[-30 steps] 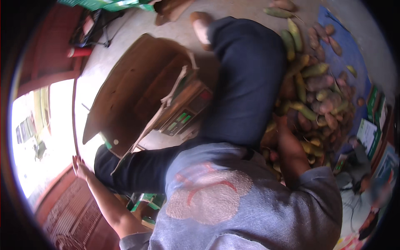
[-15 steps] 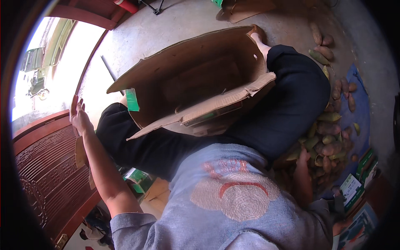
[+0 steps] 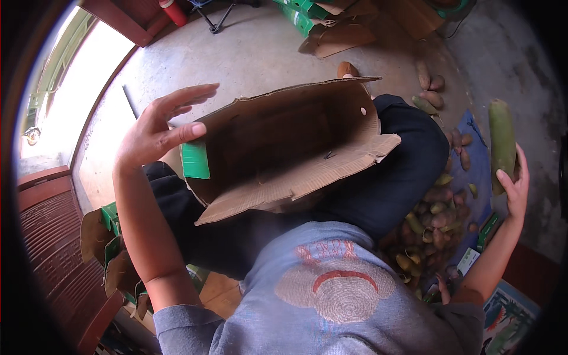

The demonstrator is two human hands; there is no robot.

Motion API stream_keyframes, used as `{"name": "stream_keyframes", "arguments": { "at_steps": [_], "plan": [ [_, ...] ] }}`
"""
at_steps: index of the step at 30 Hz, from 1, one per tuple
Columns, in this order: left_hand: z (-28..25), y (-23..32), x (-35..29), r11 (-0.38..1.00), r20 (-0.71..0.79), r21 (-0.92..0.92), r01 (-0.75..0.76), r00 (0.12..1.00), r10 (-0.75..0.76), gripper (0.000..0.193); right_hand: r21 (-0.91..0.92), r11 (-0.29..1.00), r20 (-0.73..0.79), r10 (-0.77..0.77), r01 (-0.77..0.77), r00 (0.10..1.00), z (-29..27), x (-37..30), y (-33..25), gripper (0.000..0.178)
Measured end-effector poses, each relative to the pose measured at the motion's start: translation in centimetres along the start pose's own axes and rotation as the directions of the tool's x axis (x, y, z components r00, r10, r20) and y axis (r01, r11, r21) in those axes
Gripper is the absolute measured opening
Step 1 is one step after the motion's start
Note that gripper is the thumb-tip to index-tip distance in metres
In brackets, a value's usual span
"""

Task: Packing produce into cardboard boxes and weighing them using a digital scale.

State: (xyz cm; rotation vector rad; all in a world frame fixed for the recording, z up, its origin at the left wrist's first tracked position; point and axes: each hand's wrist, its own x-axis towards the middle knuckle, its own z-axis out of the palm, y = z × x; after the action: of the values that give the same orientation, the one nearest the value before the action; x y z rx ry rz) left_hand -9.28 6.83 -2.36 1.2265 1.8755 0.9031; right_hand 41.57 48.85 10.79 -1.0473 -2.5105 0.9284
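An open cardboard box [image 3: 284, 142] with a green patch at its corner stands tilted between my legs, its inside in shadow. My left hand [image 3: 163, 130] is over the box's left edge, fingers stretched and thumb apart, holding nothing. Out to the right, my right hand [image 3: 513, 189] grips the lower end of a long green gourd [image 3: 502, 142], holding it upright in the air. Below that arm is a pile of brownish tubers and green vegetables [image 3: 435, 222], partly on a blue sheet [image 3: 473, 201].
Several loose tubers [image 3: 429, 89] lie on the floor at the far right. Flattened cardboard [image 3: 337, 35] is at the back, near a red cylinder [image 3: 173, 12]. More torn boxes [image 3: 106, 242] and a carved wooden panel [image 3: 50, 242] stand at the left.
My right hand has risen from the pile with the green gourd. My left hand has come in from the far left to the box's edge. The view has shifted slightly.
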Motion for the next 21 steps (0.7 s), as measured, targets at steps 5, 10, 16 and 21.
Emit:
{"name": "stream_keyframes", "arguments": {
  "at_steps": [5,10,16,21],
  "plan": [
    [0.4,-0.4,0.8,0.992,0.070,0.014,-0.123,0.990,0.122,0.067,-0.139,0.822,0.649,-0.346,0.553,0.678,11.7,7.7,-16.9,0.071],
    [0.6,-3.4,-0.8,0.975,0.094,-0.171,-0.142,0.983,0.159,0.054,-0.084,0.673,0.953,-0.162,0.735,0.257,29.2,11.9,-22.0,0.067],
    [0.2,-3.3,-0.5,0.996,0.047,-0.053,-0.072,0.996,0.074,0.042,0.044,0.671,0.942,-0.276,0.740,0.193,48.1,12.7,-16.7,0.069],
    [0.3,-4.3,-0.5,0.969,0.002,0.021,-0.245,0.969,0.245,0.044,0.135,0.677,0.919,-0.360,0.724,0.164,52.5,13.0,-19.2,0.060]
  ]
}}
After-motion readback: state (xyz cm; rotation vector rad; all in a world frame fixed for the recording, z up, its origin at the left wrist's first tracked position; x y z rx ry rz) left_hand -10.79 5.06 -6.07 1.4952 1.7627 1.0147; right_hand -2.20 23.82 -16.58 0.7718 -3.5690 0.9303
